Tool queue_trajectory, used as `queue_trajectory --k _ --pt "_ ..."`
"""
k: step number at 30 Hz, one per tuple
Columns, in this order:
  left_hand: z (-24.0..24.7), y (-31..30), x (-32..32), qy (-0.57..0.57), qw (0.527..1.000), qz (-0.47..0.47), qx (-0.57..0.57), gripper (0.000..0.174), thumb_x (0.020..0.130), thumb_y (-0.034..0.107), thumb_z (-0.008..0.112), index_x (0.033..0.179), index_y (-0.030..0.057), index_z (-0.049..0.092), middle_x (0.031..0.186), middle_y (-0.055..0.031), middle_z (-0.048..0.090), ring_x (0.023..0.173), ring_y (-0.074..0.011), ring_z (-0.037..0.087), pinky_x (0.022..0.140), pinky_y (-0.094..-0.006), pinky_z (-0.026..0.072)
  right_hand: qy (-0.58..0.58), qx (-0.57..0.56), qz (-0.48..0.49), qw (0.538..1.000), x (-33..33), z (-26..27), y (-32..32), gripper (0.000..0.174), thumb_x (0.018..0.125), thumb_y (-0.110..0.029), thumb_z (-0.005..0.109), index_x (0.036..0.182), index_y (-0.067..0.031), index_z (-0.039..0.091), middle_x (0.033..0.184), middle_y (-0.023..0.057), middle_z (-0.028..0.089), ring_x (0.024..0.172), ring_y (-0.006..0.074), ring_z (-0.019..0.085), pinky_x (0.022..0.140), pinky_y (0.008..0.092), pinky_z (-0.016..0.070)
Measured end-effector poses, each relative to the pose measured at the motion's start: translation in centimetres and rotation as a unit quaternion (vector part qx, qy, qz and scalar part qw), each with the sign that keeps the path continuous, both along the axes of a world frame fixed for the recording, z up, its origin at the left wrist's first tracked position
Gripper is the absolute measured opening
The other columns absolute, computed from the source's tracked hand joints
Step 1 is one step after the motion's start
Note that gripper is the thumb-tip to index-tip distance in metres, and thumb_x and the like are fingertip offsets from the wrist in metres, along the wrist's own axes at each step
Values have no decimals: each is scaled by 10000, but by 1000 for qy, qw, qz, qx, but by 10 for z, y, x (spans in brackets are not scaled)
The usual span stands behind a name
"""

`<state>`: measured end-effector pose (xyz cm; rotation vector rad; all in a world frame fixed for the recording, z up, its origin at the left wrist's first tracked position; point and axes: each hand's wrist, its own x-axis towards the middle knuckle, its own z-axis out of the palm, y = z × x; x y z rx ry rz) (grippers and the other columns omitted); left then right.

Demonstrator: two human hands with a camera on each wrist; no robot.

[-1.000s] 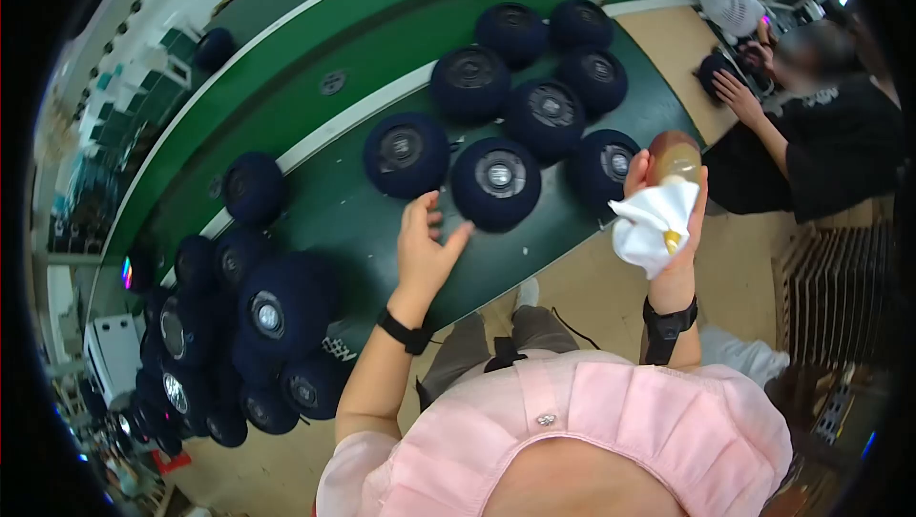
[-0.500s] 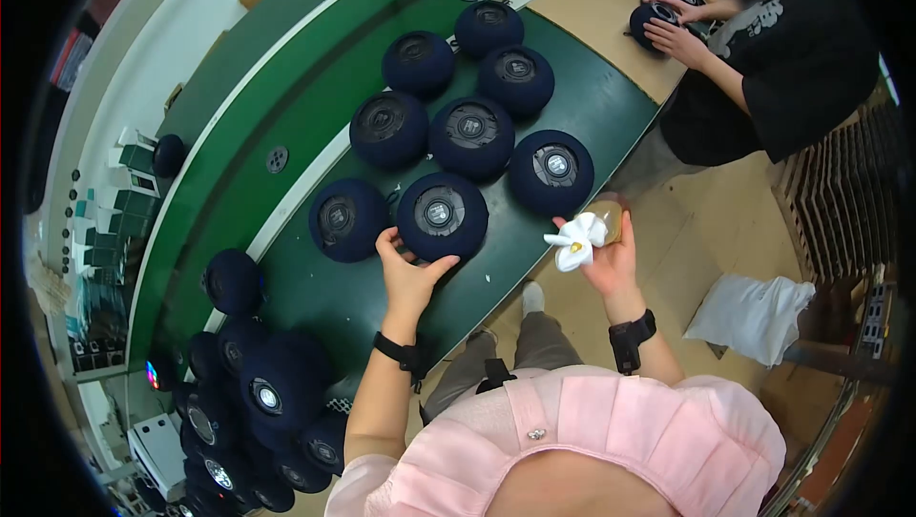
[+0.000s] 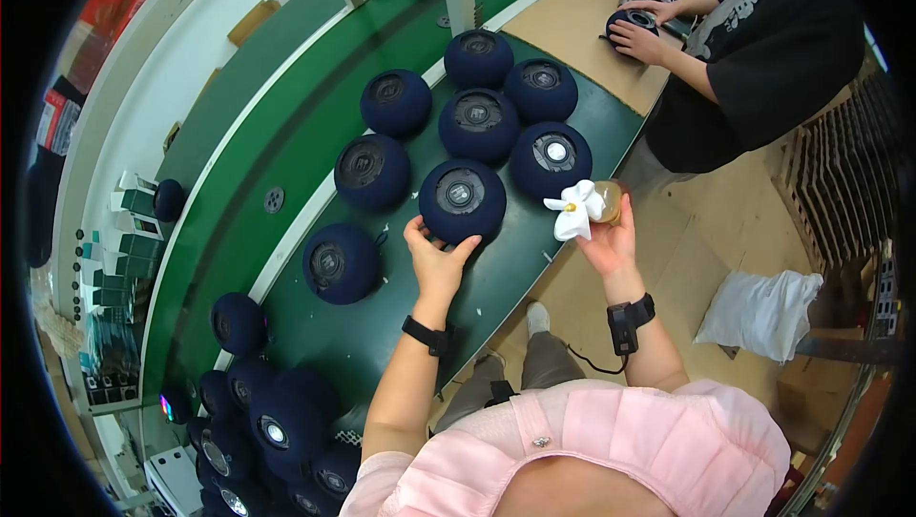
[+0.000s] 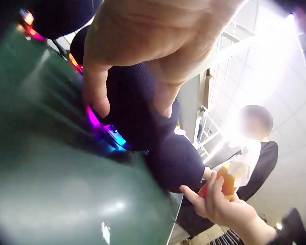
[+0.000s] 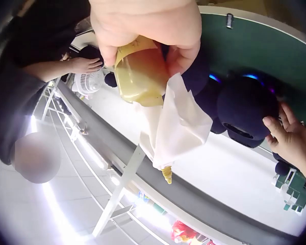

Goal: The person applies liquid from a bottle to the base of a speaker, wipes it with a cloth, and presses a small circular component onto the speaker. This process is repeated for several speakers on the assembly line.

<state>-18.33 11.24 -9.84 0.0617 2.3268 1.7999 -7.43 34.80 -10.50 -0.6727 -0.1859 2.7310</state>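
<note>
On the green table, the left hand (image 3: 438, 264) has its fingers and thumb around the near side of a dark blue round speaker (image 3: 463, 200), whose base faces up. Colored light glows at that speaker's underside in the left wrist view. Beyond the table's near edge, the right hand (image 3: 609, 244) grips a yellowish bottle (image 5: 140, 76) with a white cloth (image 5: 181, 122) wrapped about its neck. A yellow nozzle tip (image 5: 167, 174) sticks out of the cloth. Just behind the bottle stands another speaker (image 3: 551, 161) with a bright silver disc on its base.
Several more speakers (image 3: 372, 172) stand on the table (image 3: 401, 345), with a dense cluster (image 3: 286, 422) at the lower left. A person in black (image 3: 778, 59) handles a speaker by a brown board (image 3: 572, 31). A white sack (image 3: 759, 312) lies at the right.
The left hand has moved from above the table onto a speaker, which now stands farther from the speaker on its left. The right hand has brought the bottle lower and closer to the left hand.
</note>
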Motion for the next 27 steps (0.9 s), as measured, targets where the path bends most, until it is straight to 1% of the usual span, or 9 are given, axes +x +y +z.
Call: queue_trajectory --k 3,5,13,17,19,23,24,25,27 --pt "-3 20 -10 -14 1000 -2 -12 891 571 142 840 1220 -13 251 1192 -200 365 1001 -294 524 819 -355 496 14 4 -16 1000 -15 -1 13 563 861 -511 464 1251 -107 434 1272 98 457 1165 271 435 981 438 358" --pt "-21 28 -16 74 992 -3 -98 881 564 163 849 1191 15 249 1152 -187 402 982 -250 518 805 -327 472 20 0 -16 1000 -19 -5 23 555 858 -496 481 1246 -102 434 1263 99 458 1161 269 436 975 434 366" --pt "-22 42 -10 84 993 -21 -74 911 516 163 872 1160 14 244 1122 -168 407 1040 -244 464 858 -338 440 -6 16 -70 997 -24 -9 51 556 843 -463 521 1234 -75 445 1233 130 470 1138 292 451 947 450 388" --pt "-13 36 -8 10 999 -37 10 894 544 136 842 1218 21 266 1187 -191 380 1040 -268 504 849 -357 459 27 -13 -50 998 -20 -22 66 603 845 -425 528 1292 -44 391 1329 173 386 1219 408 351 1015 498 317" --pt "-13 24 -5 30 998 -38 -47 847 575 131 815 1238 20 299 1215 -196 369 1037 -291 522 844 -369 471 5 -2 -40 999 -10 -11 55 561 851 -407 527 1275 -57 418 1310 152 417 1201 358 391 989 480 346" --pt "-14 -10 6 39 999 21 -10 487 675 58 724 1099 8 491 1152 -118 453 991 -220 551 736 -284 515 54 -6 29 998 7 0 30 522 840 -413 546 1234 -81 466 1275 99 466 1165 286 433 988 464 337" --pt "-11 -24 10 109 992 51 -34 322 702 19 682 998 1 555 1060 -89 512 945 -179 558 689 -243 519 55 12 39 998 7 10 18 514 847 -405 542 1238 -82 463 1277 100 465 1175 287 425 993 466 333" --pt "-6 -39 15 189 979 80 -12 281 701 7 666 963 5 565 1015 -94 536 907 -178 557 685 -245 514 56 29 47 997 5 17 6 505 854 -397 538 1242 -83 460 1280 101 464 1185 287 418 998 467 328" --pt "13 -75 24 341 920 163 -106 270 674 8 662 921 36 557 1017 -106 537 884 -216 531 705 -289 452 62 51 48 996 -4 28 -14 469 868 -364 539 1250 -106 454 1282 84 468 1199 259 420 990 462 341"
